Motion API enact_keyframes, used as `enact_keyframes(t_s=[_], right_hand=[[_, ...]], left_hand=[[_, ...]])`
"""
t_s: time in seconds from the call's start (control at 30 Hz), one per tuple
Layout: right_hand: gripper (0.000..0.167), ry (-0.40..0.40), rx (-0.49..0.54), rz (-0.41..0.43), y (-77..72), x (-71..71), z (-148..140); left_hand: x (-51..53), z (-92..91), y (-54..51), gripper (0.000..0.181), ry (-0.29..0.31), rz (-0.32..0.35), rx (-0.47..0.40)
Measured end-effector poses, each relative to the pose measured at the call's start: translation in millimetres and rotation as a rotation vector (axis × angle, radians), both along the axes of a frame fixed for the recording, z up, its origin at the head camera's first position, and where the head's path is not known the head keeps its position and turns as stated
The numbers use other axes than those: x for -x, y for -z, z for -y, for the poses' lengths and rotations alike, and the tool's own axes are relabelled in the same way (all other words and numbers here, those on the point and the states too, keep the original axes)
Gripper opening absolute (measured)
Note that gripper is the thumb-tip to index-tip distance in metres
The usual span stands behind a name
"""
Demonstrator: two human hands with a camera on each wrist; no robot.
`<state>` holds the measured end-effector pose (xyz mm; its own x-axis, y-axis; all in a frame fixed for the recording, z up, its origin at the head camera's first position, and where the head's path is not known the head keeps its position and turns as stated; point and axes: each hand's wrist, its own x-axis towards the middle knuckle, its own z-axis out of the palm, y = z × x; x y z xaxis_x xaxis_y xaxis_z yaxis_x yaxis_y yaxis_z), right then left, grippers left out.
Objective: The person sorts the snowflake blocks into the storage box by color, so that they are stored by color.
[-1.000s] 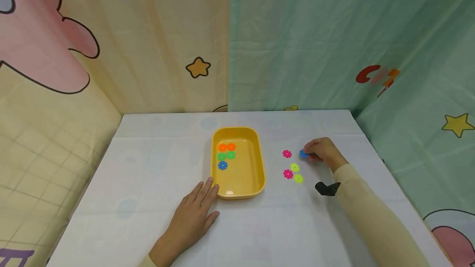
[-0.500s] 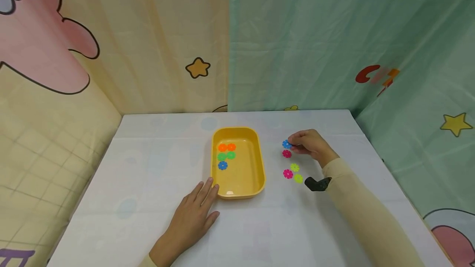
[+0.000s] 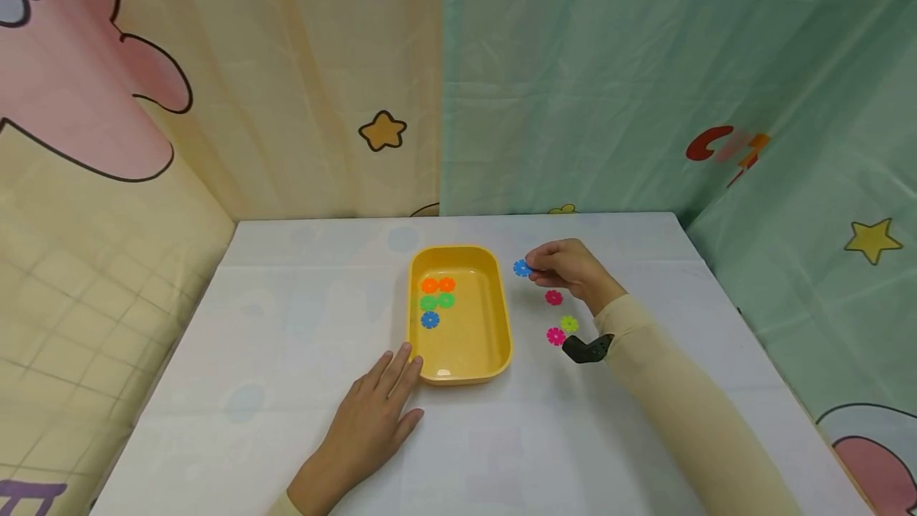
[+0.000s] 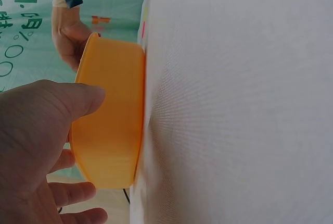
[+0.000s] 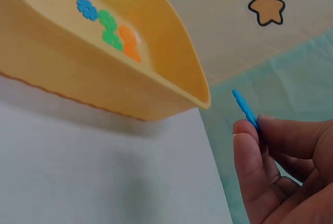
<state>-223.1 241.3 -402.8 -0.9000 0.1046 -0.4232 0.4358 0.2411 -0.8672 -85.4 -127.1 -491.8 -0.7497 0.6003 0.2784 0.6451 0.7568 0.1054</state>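
Between thumb and fingertips my right hand point(image 3: 569, 267) pinches a blue snowflake disc point(image 3: 522, 267), held in the air just right of the yellow tray point(image 3: 494, 317). The right wrist view shows this blue disc point(image 5: 244, 109) edge-on. My left hand point(image 3: 372, 412) lies with fingers extended at the tray's near left corner, fingertips at its rim. Inside the tray, on the left side, are two orange discs point(image 3: 429, 285), two green discs point(image 3: 428, 303) and one blue disc point(image 3: 430, 320). In the left wrist view the left thumb is in front of the tray's outer wall point(image 4: 114, 140).
Right of the tray, two pink discs point(image 3: 554, 298) and a yellow-green disc point(image 3: 569, 324) lie on the white table point(image 3: 286, 325). A black wrist device point(image 3: 587, 349) hangs over that spot. Printed curtains point(image 3: 559, 102) stand behind the table and along both sides.
My right hand has lifted the blue disc from the table's right side and carried it left toward the tray. A second yellow-green disc is now hidden behind the wrist device. The left hand stays still.
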Motion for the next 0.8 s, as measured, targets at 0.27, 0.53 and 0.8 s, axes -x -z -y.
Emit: enact_keyframes(t_s=[0.27, 0.53, 0.8], right_hand=[[0.025, -0.036, -0.003, 0.011, -5.9, 3.9, 28.0], [0.021, -0.092, 0.016, -0.025, -3.5, 5.9, 48.8], [0.015, -0.133, -0.035, -0.049, 2.1, 7.4, 72.9]], left_hand=[[-0.2, 0.9, 0.5, 0.078, -0.001, -0.007, -0.003], [-1.3, 2.2, 2.5, 0.079, 0.004, -0.019, -0.033], [-0.3, 2.1, 2.0, 0.08, 0.007, -0.009, -0.026]])
